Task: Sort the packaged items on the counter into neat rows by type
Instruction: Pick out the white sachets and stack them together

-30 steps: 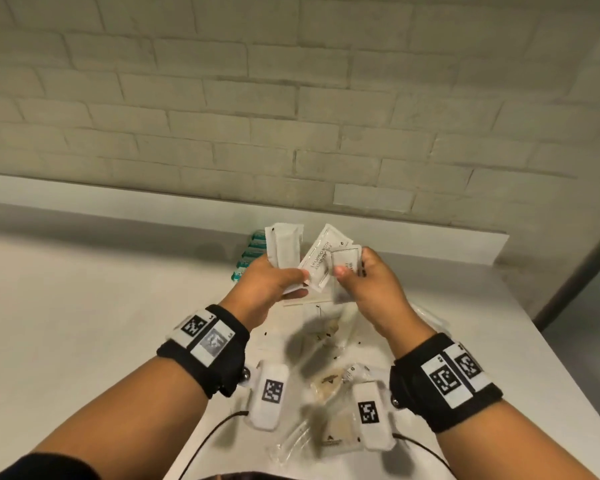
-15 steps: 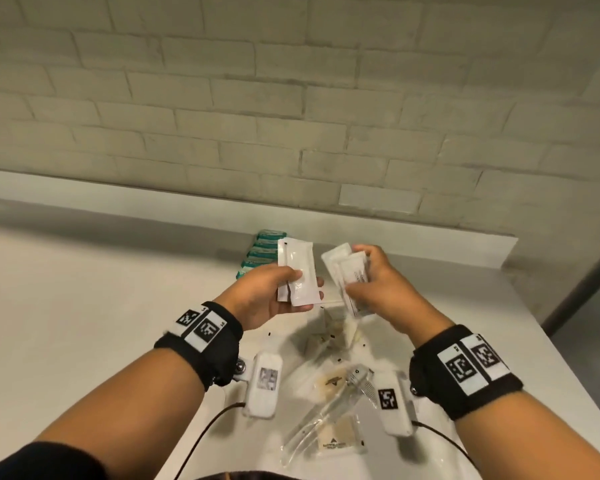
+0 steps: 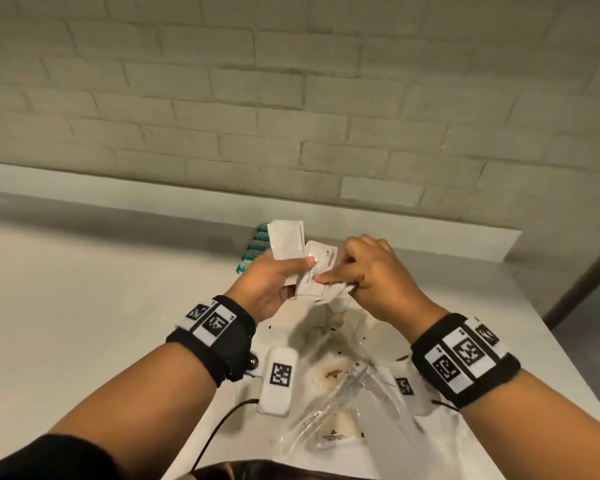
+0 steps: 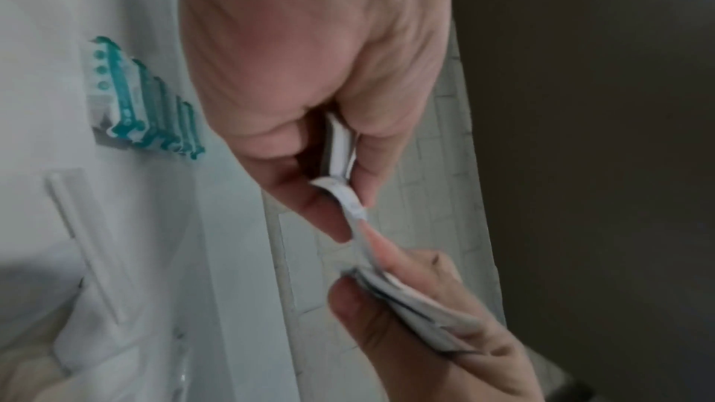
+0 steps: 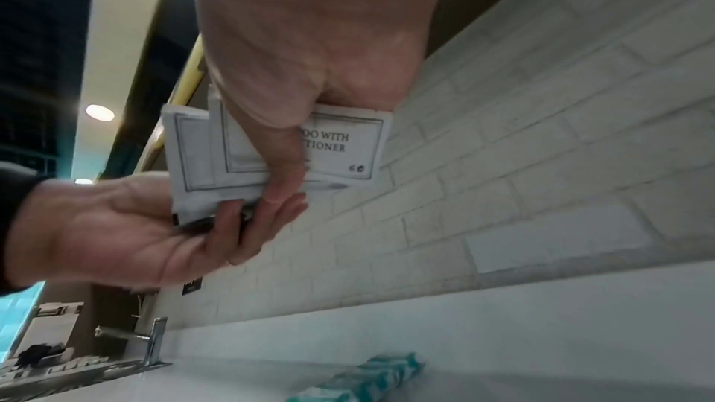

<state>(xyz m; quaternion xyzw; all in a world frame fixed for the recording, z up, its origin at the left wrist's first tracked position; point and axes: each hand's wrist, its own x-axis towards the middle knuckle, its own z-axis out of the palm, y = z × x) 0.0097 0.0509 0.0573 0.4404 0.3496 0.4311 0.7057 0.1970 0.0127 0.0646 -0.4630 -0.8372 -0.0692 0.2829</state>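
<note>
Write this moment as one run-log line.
left hand: holds white sachets | right hand: grips shampoo sachets | teal-edged packets: rowed on counter

Both hands raised together over the counter, wrists banded in black.
Left hand [image 3: 269, 282] at ten o'clock of the right, thumb pressed across white sachets [image 3: 288, 239], fingers curled beneath. Right hand [image 3: 374, 275] at four o'clock of the left, thumb and fingers pinching a printed sachet stack [image 5: 340, 145], index tip touching the left thumb. Forearms converging from seven and five o'clock.
</note>
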